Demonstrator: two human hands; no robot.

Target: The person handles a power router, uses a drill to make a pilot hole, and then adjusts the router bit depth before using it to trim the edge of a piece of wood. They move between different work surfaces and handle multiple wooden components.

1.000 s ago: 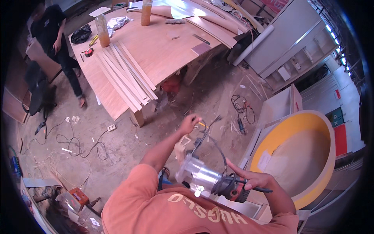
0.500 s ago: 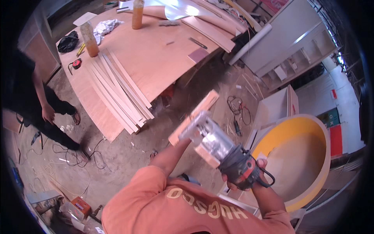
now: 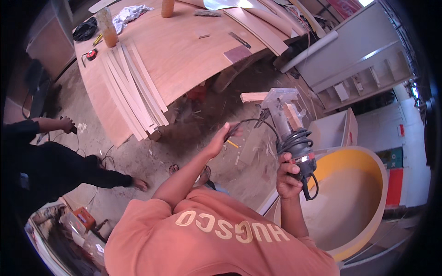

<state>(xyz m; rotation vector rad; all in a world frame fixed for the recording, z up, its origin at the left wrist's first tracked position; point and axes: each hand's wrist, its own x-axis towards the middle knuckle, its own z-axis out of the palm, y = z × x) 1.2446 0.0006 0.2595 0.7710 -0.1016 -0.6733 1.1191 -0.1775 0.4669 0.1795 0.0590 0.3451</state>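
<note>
My right hand [image 3: 289, 177] grips the dark body of a trim router [image 3: 301, 154], held up at the right with its clear base plate [image 3: 284, 95] pointing away. Strips of wood [image 3: 254, 97] are fixed to the base. Several loops of black power cord [image 3: 297, 138] wrap the router's middle. From these loops the cord arcs left to my left hand [image 3: 221, 140], whose fingers, slightly blurred, are closed around it.
A plywood-topped table [image 3: 179, 69] ahead bears thin wood strips [image 3: 131, 92], a tape measure [image 3: 91, 54] and bottles [image 3: 107, 30]. A round yellow-lined drum [image 3: 368, 184] stands close at the right. At the left a person in black [image 3: 60, 175] bends over, one hand [image 3: 140, 185] low.
The router has swung right and more upright, and cord loops now show around it. My left hand has come out from behind its base with the cord. The person at left has bent down.
</note>
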